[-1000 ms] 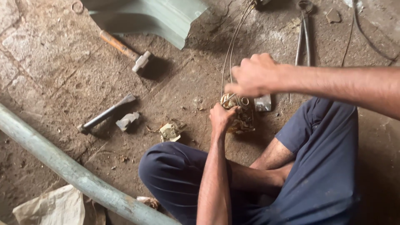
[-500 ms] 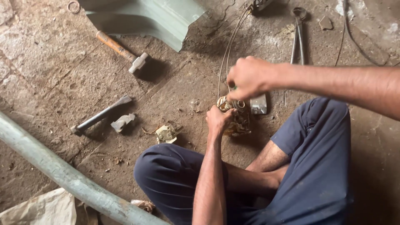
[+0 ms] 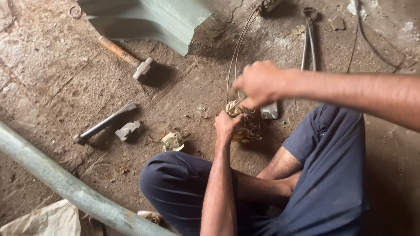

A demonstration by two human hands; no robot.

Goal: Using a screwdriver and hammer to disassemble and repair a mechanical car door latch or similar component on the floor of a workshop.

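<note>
The left hand grips a brass part on the floor by the knees. The right hand is closed on a small tool above it. Wires run away. A hammer, chisel, tongs and pipe lie near.

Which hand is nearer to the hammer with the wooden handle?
Left. The left hand rests on the brass-coloured metal part, below and right of the hammer. The right hand hovers further right, above that part.

Hammer left of latch mechanism; pliers beyond.
</note>
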